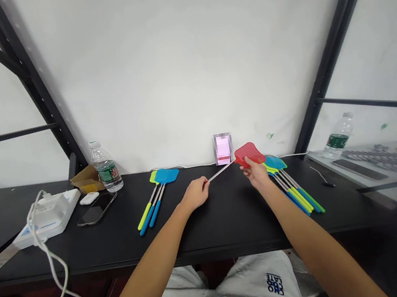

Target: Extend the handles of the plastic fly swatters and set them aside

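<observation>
A red fly swatter with a thin metal shaft is held between both hands, above the black table. My left hand is closed around its handle end, which the fingers hide. My right hand pinches the lower edge of the red mesh head. To the left lie blue and yellow-green fly swatters, heads toward the wall and handles toward me. Just beyond my right hand lies a second group of fly swatters, with blue, yellow and green handles; my hand partly covers their heads.
A phone with a lit, blurred screen leans on the wall. At left are a water bottle, cardboard box, white case, dark phone and power strip with cables. Another bottle stands right, beyond the black frame post.
</observation>
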The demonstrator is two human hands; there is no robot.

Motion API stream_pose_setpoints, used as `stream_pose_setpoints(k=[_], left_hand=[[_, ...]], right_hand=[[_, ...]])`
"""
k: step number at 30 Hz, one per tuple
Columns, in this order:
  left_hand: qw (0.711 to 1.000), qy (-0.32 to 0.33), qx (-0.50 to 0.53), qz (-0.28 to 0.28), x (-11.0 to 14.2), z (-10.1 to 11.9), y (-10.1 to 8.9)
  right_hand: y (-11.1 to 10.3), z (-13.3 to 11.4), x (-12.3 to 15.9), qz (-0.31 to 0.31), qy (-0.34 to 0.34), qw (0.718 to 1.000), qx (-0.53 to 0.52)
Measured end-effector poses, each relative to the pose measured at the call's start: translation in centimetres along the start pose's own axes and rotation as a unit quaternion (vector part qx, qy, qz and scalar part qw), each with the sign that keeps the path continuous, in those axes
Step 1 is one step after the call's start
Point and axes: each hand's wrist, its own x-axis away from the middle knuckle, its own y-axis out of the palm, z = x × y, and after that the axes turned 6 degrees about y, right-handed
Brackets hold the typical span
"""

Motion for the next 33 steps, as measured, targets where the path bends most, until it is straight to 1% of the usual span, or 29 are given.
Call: stream_pose_setpoints(k=[4, 8, 15, 21, 27, 33], left_hand=[[1.0, 0.003, -0.002, -0.002, -0.02, -0.04, 0.03], [1.0, 0.01, -0.001, -0.001, 0.05, -0.08, 0.08], [1.0, 0.013, -0.001, -0.002, 0.08, -0.18, 0.14], [1.0, 0.029, 0.011, -0.003, 0.13, -0.26, -0.13], [0.999, 0.05, 0.017, 0.01, 0.15, -0.39, -0.15], [0.999, 0.043, 0.015, 0.008, 0.18, -0.48, -0.04]], right_hand=[[0.04, -0.06, 0.14, -0.003, -0.002, 1.0, 0.003], [0.05, -0.08, 0.2, 0.01, -0.002, 1.0, -0.002], [0.13, -0.23, 0.41, 0.003, -0.001, 1.0, -0.01], [0.16, -0.25, 0.44, 0.014, -0.004, 1.0, 0.007], [0.19, 0.03, 0.29, 0.0, -0.01, 1.0, 0.024], [0.16, 0.07, 0.31, -0.022, -0.026, 0.999, 0.035]])
